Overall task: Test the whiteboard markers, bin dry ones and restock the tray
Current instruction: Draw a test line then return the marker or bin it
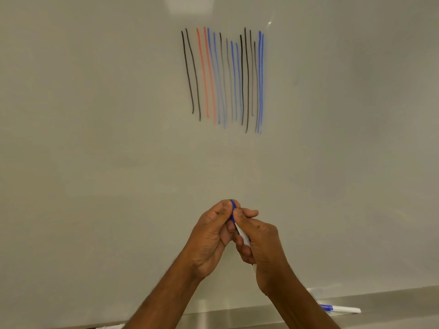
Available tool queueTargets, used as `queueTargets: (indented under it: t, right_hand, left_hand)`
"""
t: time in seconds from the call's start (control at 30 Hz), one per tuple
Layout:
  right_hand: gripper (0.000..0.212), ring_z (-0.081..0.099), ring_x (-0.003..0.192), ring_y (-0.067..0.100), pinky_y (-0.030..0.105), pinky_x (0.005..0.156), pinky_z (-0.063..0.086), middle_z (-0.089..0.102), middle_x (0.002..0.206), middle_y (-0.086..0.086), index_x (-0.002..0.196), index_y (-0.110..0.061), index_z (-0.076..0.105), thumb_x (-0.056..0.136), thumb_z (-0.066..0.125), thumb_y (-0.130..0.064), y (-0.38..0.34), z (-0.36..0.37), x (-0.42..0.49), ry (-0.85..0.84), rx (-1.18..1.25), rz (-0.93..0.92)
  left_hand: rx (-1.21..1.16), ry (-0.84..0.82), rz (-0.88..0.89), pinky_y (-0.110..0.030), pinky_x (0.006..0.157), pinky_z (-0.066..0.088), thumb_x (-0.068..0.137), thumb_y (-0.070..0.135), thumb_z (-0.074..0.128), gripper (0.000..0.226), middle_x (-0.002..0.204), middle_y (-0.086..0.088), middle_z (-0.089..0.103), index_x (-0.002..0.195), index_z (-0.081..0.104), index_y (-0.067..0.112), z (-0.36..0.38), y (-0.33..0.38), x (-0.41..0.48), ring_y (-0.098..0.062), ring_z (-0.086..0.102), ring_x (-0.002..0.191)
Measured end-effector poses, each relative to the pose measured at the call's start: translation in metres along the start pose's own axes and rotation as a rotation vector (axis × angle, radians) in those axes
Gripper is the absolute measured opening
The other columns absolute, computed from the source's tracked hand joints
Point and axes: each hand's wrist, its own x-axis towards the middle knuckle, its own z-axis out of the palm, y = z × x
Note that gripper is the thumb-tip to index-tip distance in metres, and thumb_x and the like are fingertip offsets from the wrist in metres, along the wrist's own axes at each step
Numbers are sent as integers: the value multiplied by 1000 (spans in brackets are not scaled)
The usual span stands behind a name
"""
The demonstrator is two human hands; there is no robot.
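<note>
**Whiteboard marker [242, 235]: held in both hands in front of the board**

The whiteboard marker is in mid-air, low in the centre of the view. It is in front of the whiteboard [95, 138] and above the tray [392, 298]. Its white barrel slants up and to the left, with the blue cap [232, 210] at the upper end. The marker touches neither the board nor the tray.

Left hand [210, 238]: the fingers [224, 206] are curled and pinch the blue cap from the left side.

Right hand [260, 243]: the fingers are clenched round the white barrel below the cap. The index finger reaches up to the edge of the cap.

The two hands meet at the cap. The fingers cover the joint, so it cannot be told whether the cap is fully seated on the barrel.

Test strokes [223, 77]: a row of near-vertical lines stands on the whiteboard, well above the hands. The lines run in pairs of black, orange-red and blue. Several of them fade toward their lower ends.

Tray: a metal ledge runs along the bottom edge of the whiteboard. A second marker [342, 309], with a white barrel and blue cap, lies flat on it at the lower right, just beside the right forearm. Part of a third marker [111, 326] shows at the bottom edge of the view, left of the left forearm. Its colour cannot be told.
</note>
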Motion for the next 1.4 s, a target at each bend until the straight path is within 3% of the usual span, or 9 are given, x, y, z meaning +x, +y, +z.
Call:
queueTargets:
  t: [0.17,0.27,0.43,0.67,0.77,0.9,1.07,1.23,1.4]
  right_hand:
    - [59,37,38,10,18,42,27,50,53,6,65,-12,67,66,65,-71,5,11,-6,-27,-91,102]
    - [54,37,37,11,17,40,27,48,51,6,69,-10,71,80,56,-61,-3,7,-1,-69,-106,90]
    - [23,55,59,17,25,49,42,69,79,15,117,-16,69,96,62,-16,-31,0,0,-205,-9,-165]
    - [34,69,93,26,31,74,59,69,108,23,112,-6,73,79,65,-8,-77,-8,16,-270,546,-246]
    - [24,70,100,29,39,82,55,72,107,21,112,-12,73,91,61,-13,-98,-9,27,-125,361,-446]
    - [38,68,108,18,39,97,46,77,102,-1,104,-45,73,88,49,-69,-122,-1,41,156,-42,-778]
    - [22,66,98,2,3,81,43,76,93,-3,100,-21,70,98,51,-31,-154,9,56,290,-119,-964]
    - [24,65,73,10,20,63,53,71,89,0,102,-15,64,89,61,-35,-173,7,85,373,-186,-1114]
    - [19,66,92,18,41,79,59,68,102,-3,111,-23,65,94,65,-30,-194,7,108,442,-254,-1246]
  left_hand:
    - [-143,126,95,-58,98,54,105,27,46,28,111,-26,73,108,60,2,-10,32,8,-38,68,118]
    - [56,212,211,-50,101,52,106,28,45,32,112,-23,74,114,61,1,-13,50,10,-34,71,112]
    - [278,307,434,-35,94,60,95,37,52,37,102,-12,78,117,62,10,-8,77,12,-26,75,101]
    - [754,417,914,-23,110,45,105,21,50,28,129,10,69,129,61,13,-21,116,34,-6,60,128]
    - [880,467,984,-29,119,36,107,23,47,42,149,4,55,148,49,13,-35,131,56,-7,47,141]
    - [1021,504,1079,-23,124,23,108,32,42,52,164,1,35,157,37,17,-46,151,83,-6,27,153]
    - [1127,535,1153,-24,126,15,107,30,41,55,167,-3,29,159,32,12,-51,171,114,-12,17,156]
    - [1217,538,1324,-35,129,11,109,15,45,50,163,-6,34,156,31,19,-56,172,134,-19,15,158]
    - [1254,558,1442,-46,128,17,104,17,47,42,154,-12,47,144,48,3,-62,171,144,-24,31,153]
